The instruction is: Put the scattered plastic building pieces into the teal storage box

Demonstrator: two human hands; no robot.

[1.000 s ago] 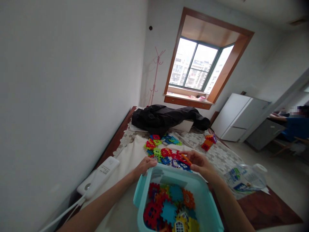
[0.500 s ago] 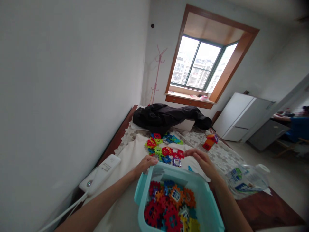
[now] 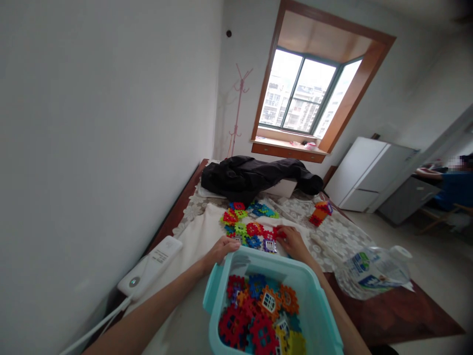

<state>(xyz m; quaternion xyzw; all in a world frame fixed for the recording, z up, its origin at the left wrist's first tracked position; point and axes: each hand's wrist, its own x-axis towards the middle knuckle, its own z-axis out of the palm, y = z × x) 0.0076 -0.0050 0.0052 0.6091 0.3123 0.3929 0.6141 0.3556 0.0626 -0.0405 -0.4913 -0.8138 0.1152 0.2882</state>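
A teal plastic bin (image 3: 218,296) sits in front of me, holding several colourful interlocking toy tiles (image 3: 258,315). My left hand (image 3: 220,248) grips the bin's far left rim. My right hand (image 3: 291,241) reaches past the far rim and rests on the loose tiles (image 3: 247,224) spread over the white cloth (image 3: 201,231); its fingers touch a red tile, and whether they grip it I cannot tell. A small built tile block (image 3: 320,213) stands further right on the lace cover.
A white power strip (image 3: 151,266) with its cord lies at the left. A large clear water bottle (image 3: 373,276) lies at the right. A black jacket (image 3: 254,175) covers the far end. A white wall is close on the left. A person sits far right.
My right hand dropped the tiles it held over the bin, then moved forward and down onto the loose tiles on the cloth. More tiles lie in the bin. My left hand stayed on the rim.
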